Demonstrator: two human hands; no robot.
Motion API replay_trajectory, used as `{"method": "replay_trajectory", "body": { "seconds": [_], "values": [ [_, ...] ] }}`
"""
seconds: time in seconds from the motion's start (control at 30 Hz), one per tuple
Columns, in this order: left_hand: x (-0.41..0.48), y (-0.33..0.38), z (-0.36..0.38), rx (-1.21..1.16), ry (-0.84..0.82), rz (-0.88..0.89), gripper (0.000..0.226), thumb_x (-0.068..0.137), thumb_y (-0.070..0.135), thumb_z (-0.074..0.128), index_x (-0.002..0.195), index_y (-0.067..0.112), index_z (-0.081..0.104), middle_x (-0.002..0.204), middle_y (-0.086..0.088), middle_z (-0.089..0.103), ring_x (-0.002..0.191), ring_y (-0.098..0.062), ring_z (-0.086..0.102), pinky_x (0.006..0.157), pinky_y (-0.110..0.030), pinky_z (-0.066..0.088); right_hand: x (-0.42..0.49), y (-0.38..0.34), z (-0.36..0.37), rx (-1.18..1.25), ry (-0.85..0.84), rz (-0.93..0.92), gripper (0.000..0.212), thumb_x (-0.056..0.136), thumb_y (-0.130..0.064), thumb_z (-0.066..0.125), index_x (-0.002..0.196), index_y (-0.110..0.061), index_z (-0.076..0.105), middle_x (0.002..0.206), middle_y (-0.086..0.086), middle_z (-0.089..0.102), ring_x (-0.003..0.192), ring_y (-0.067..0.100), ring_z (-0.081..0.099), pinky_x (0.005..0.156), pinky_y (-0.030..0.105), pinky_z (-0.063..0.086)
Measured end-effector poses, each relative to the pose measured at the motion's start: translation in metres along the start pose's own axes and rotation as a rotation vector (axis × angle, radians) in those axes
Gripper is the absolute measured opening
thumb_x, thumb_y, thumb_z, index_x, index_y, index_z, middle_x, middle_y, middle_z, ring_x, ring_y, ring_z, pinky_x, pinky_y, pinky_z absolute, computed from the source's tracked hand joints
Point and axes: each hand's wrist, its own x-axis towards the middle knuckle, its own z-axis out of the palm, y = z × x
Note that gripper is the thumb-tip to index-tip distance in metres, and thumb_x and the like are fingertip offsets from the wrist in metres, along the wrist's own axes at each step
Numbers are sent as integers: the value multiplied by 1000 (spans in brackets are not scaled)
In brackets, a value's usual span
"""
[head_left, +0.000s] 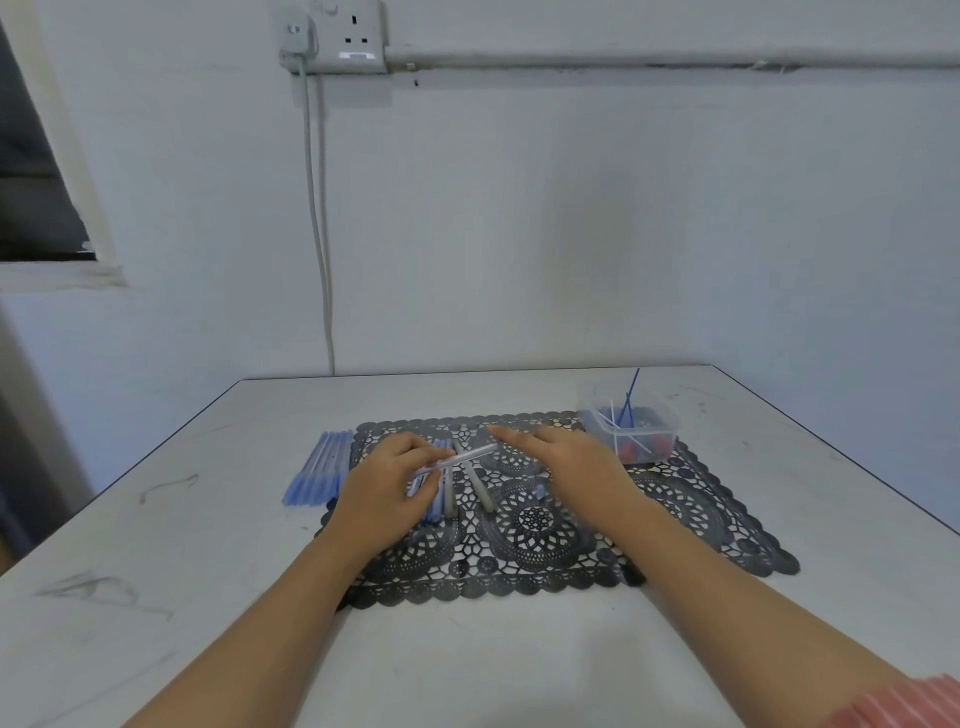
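My left hand (387, 486) hovers over the left part of a black lace placemat (545, 525) and grips a clear pen barrel (467, 457) that points up and to the right. My right hand (563, 457) hovers to its right, fingers stretched out toward the barrel's far end, blurred. Under my left hand lie several blue pens (434, 488) and two grey pen barrels (480, 486) on the mat. A row of blue-capped pens (319, 467) lies on the table just left of the mat.
A clear plastic box (631, 428) with thin blue and white refills and red and blue small parts stands at the mat's far right corner. The white table (467, 665) meets a wall at the back. A socket and cable (319, 218) hang on the wall.
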Motion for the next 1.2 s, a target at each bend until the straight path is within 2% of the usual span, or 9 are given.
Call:
{"method": "replay_trajectory", "body": {
  "seconds": [0.13,0.33,0.57,0.73,0.93,1.07,1.2],
  "values": [
    [0,0,0,4,-5,-6,25,83,14,67,106,23,70,86,12,57,79,-1,49,62,-10,38,0,3,2,-10,-4,-43,100,67,7,69,137,-46,19,84,0,66,58,15,58,45,26,49],
    [0,2,0,10,-4,6,25,83,13,67,106,22,70,85,10,58,77,-2,50,60,-9,37,0,4,3,16,41,-52,102,63,10,72,134,-44,24,83,2,68,57,16,59,43,26,49],
    [0,1,0,2,1,34,25,82,11,68,106,20,70,86,9,59,77,-4,50,60,-9,37,0,5,8,42,54,-14,89,75,7,62,134,-47,23,88,-1,66,67,17,58,55,32,53],
    [-1,-1,3,-12,-8,49,31,84,33,51,108,25,69,87,12,57,79,-3,51,62,-11,39,0,5,9,98,76,7,73,78,4,63,130,-42,45,92,-2,68,73,17,60,61,35,56],
    [0,1,3,-6,-8,73,34,85,37,48,110,27,69,86,12,56,78,-2,49,60,-11,39,0,1,6,157,149,43,44,84,-3,59,118,-31,62,88,2,70,71,20,62,62,37,55],
    [0,1,3,2,-11,80,30,85,29,55,111,28,68,87,12,56,78,-1,48,61,-10,38,0,0,6,155,236,128,21,88,-24,61,107,-24,70,90,-2,72,78,17,65,80,37,50],
    [0,3,1,3,-19,92,35,85,36,47,112,28,68,87,11,57,78,0,47,62,-6,34,-1,1,5,48,329,223,22,83,-40,64,95,-25,73,85,-6,72,81,14,64,83,38,41]
  ]
}}
